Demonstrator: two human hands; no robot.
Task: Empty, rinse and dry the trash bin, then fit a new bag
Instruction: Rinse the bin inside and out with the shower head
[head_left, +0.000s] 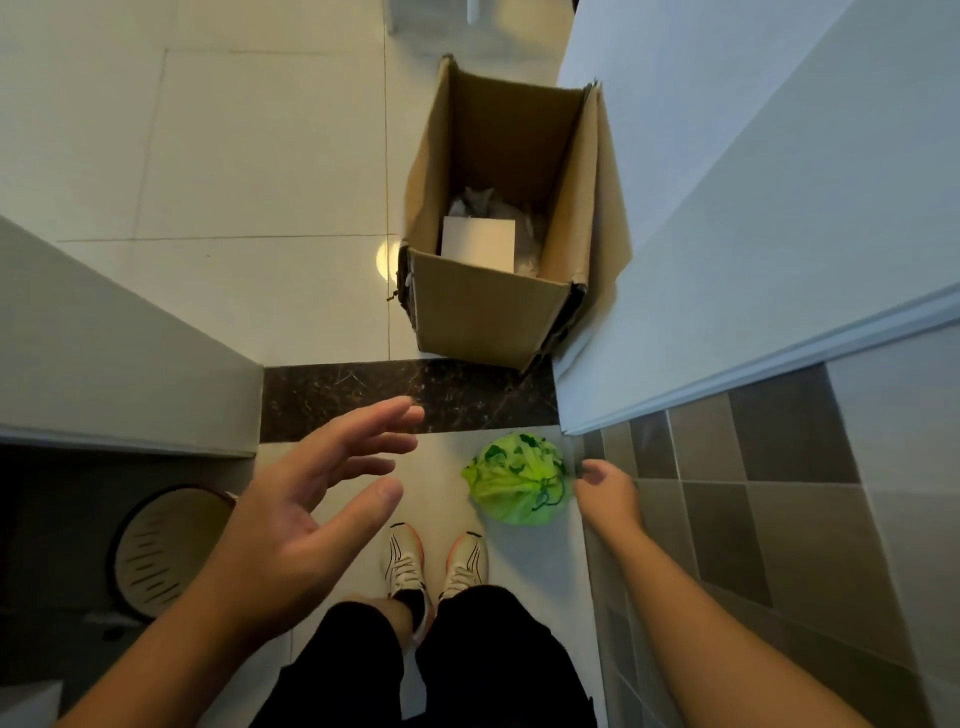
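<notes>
Head view: left hand (311, 499) hangs forward with its grip spread, holding nothing. Right hand (608, 488) reaches down just beside a tied green trash bag (514, 480) on the floor (234, 156); whether its grip touches the bag I cannot tell. A cardboard box (488, 312) stands beyond the dark threshold (363, 395). Likely the emptying step. Next comes rinsing the round bin (166, 551), at lower left.
</notes>
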